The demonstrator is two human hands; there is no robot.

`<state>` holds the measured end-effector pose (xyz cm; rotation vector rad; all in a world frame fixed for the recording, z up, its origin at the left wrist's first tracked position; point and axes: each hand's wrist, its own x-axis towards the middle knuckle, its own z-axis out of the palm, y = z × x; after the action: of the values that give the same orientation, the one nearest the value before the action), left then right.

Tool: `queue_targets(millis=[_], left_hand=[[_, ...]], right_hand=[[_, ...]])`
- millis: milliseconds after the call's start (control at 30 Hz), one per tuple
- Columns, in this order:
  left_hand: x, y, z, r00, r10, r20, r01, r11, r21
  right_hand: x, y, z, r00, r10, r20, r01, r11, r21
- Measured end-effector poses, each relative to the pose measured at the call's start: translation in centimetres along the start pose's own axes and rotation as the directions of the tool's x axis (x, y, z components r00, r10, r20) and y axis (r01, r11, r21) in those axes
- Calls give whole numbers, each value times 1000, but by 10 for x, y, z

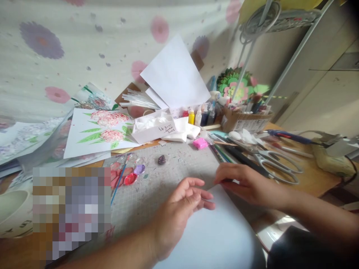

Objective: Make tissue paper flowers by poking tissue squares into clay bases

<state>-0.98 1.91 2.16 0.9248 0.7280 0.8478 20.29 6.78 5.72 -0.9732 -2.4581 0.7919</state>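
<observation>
A white sheet of paper [215,231] lies on the grey cutting mat [168,175] in front of me. My left hand [179,213] hovers over the sheet's left edge with its fingers loosely spread and nothing in it. My right hand [246,183] rests palm down at the sheet's upper right corner, fingertips pressing the corner near some dark pens [238,157]. Large scissors [275,160] lie just beyond my right hand.
A paint palette with a blue brush [126,175] sits left on the mat, with a flower painting [98,130] behind it. A white box [153,129], pink clay [200,143], small paint bottles [199,116], a cardboard box of tools [244,117] and a glue gun [291,136] crowd the back.
</observation>
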Motion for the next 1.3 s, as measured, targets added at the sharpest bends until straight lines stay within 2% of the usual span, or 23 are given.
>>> queue_targets(millis=[100,167,233,300,400,467,567,700,767,867,933,1000,1100,1200,1300], left_hand=[[-4,1,0,997,26,73,-43,970,238],[-6,4,1,990,53,129,-106,886,452],[-8,8,3,966,81,245,-226,724,652],[-11,9,5,907,38,419,-379,507,774],[-14,8,5,799,-69,598,-575,203,792],[-15,5,4,770,-72,633,-631,59,774],[-16,0,1,750,-53,659,-661,-62,748],[-19,-13,6,690,31,724,-694,-259,672],[-21,-21,10,696,95,712,-643,-361,676],[-22,-29,13,675,165,719,-611,-422,670],[-21,-29,12,688,209,695,-581,-415,700],[-19,-27,8,735,203,647,-559,-361,747],[-16,-24,3,802,133,583,-532,-287,797],[-15,-26,2,841,148,520,-465,-292,836],[-14,-29,4,892,179,416,-377,-213,901]], right_hand=[[-19,-4,-5,983,181,28,-178,979,-95],[-27,-7,-5,964,261,57,-248,955,-164],[-30,-9,-2,949,312,45,-294,928,-228],[-28,-7,2,936,351,-9,-340,901,-268],[-18,-1,10,915,400,-55,-398,873,-282],[-11,2,15,905,421,-60,-421,866,-271],[-3,4,18,901,430,-51,-428,867,-256],[5,6,14,915,399,-63,-401,876,-269],[9,10,10,920,378,-109,-393,872,-291],[16,20,6,906,373,-201,-421,847,-325],[21,27,5,892,371,-258,-445,825,-349],[25,30,6,888,355,-293,-448,810,-377],[28,33,5,908,308,-283,-405,817,-410],[30,37,2,924,261,-279,-361,834,-417],[32,36,0,931,241,-274,-318,905,-284]])
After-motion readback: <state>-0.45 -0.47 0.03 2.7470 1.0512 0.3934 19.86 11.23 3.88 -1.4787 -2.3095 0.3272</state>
